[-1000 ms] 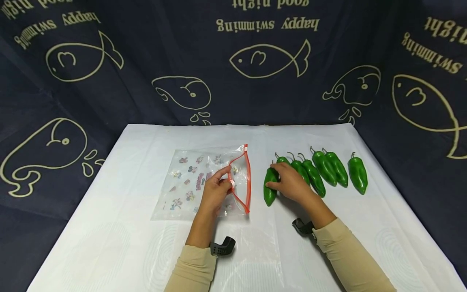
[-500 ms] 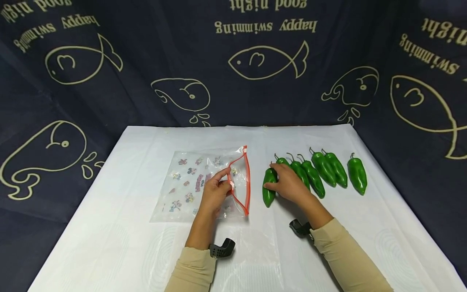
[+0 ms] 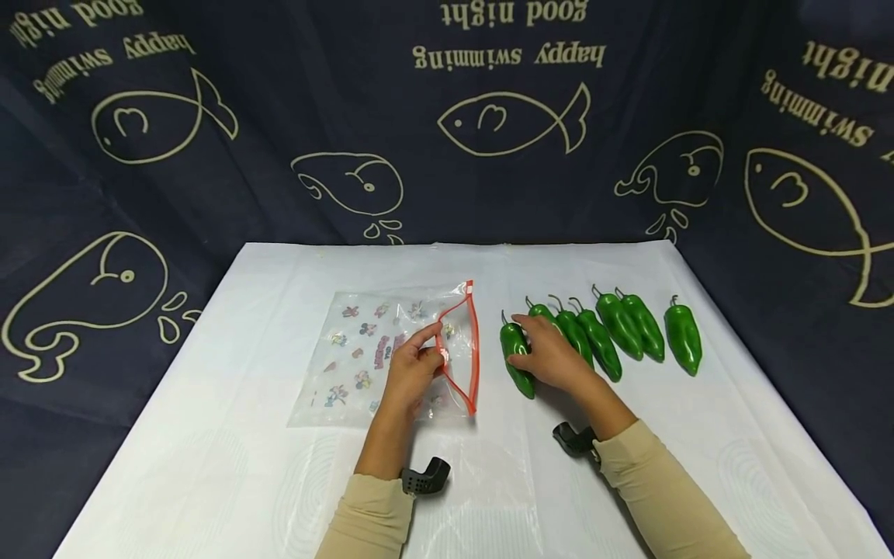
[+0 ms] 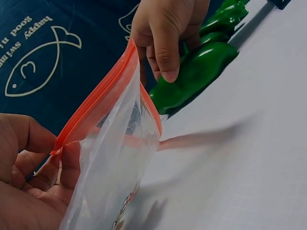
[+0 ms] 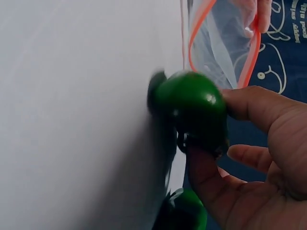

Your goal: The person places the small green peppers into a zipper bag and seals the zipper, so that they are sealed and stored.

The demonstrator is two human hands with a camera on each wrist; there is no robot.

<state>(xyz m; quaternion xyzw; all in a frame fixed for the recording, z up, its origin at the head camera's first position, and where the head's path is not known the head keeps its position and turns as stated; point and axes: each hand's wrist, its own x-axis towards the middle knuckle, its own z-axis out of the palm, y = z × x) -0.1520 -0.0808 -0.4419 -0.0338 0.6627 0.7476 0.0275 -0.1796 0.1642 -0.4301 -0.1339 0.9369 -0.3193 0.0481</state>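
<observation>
While the left hand [image 3: 412,369] is pinching the gaping bag [image 3: 356,357] by its red rim [image 3: 476,341], the right hand [image 3: 559,357] is pinching a pepper [image 3: 513,341] near it (a light squeeze should be suiting slick skin, with the rim held wide); more peppers [image 3: 618,326] are lying farther across the desk [image 3: 209,466].

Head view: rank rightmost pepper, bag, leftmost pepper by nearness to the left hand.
1. Bag: in the grip of the left hand.
2. Leftmost pepper: just right of the bag, held by the right hand.
3. Rightmost pepper: far right, set apart.
</observation>
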